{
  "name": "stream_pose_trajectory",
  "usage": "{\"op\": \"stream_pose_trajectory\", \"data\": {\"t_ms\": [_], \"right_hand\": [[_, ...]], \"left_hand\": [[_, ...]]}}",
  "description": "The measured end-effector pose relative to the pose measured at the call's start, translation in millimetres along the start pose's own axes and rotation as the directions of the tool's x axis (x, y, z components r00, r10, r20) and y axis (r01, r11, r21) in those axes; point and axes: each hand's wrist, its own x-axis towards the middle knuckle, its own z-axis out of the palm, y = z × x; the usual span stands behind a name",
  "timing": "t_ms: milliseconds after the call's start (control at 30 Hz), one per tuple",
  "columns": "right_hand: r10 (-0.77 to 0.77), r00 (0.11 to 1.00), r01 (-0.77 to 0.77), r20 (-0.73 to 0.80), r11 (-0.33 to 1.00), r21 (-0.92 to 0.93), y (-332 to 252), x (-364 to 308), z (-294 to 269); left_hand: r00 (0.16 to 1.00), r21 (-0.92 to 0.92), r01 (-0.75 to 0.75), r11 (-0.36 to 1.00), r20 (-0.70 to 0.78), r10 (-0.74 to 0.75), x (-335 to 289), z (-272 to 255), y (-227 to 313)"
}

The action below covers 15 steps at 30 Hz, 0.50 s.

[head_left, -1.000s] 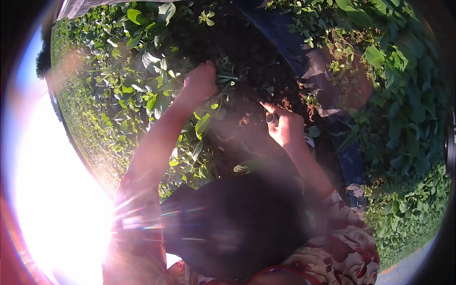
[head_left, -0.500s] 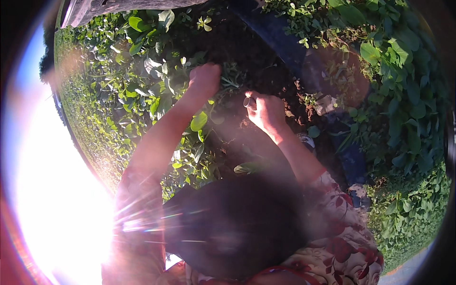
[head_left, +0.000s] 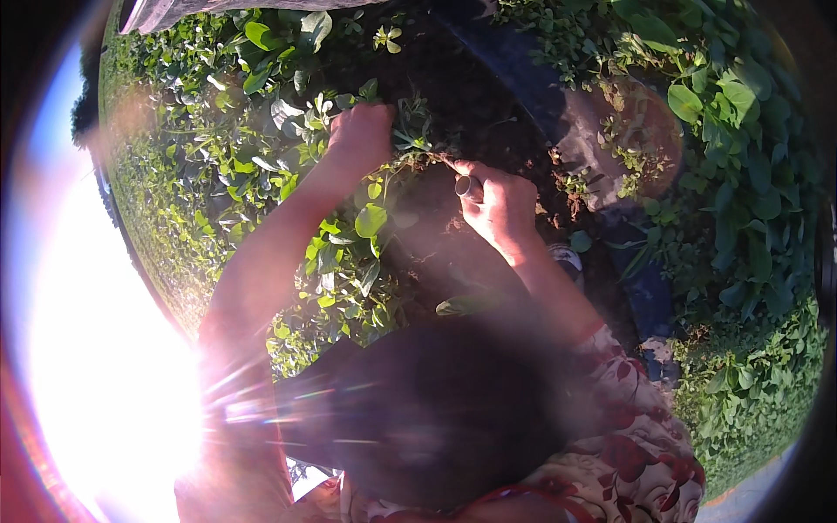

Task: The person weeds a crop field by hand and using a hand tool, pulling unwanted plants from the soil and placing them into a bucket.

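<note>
My left hand [head_left: 361, 136] is closed in a fist at the edge of the leafy growth, with the back of the hand toward me. A feathery green weed [head_left: 413, 124] sticks out at its right side, seemingly gripped by the hidden fingers. My right hand [head_left: 504, 207] is wrapped round a hand tool [head_left: 469, 186], whose round handle end points up at me. A thin part of the tool reaches left from the fist toward the weed's base and its reddish stems; its full shape is hidden. Dark soil lies beneath both hands.
Dense leafy plants [head_left: 235, 166] fill the left side, and more foliage [head_left: 741, 174] the right. A dark blue strip [head_left: 501, 65] runs along the soil. A pale, dirt-covered patch [head_left: 641, 139] lies right of my right hand. A greyish edge [head_left: 235, 7] crosses the top left. Strong sun glare whitens the lower left.
My left hand has shifted slightly left and away from me. My right hand has moved a little right and nearer, still holding the tool. More stems now show between the hands.
</note>
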Motion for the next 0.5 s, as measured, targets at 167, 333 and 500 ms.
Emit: {"op": "stream_pose_trajectory", "data": {"t_ms": [167, 333, 500], "right_hand": [[-0.111, 0.983, 0.126, -0.145, 0.987, 0.101, -8, 12, -16], [0.234, 0.972, -0.235, 0.022, 0.967, 0.095, 7, -2, -35], [0.091, 0.993, -0.107, -0.075, 0.964, -0.244, 20, -37, -58]], "left_hand": [[0.937, -0.153, -0.064, 0.986, -0.349, 0.006, -12, -42, -22], [0.921, -0.340, 0.115, 0.933, -0.315, -0.228, -7, -55, -33], [0.944, -0.237, -0.177, 0.955, -0.316, 0.096, -1, -13, -2]]}}
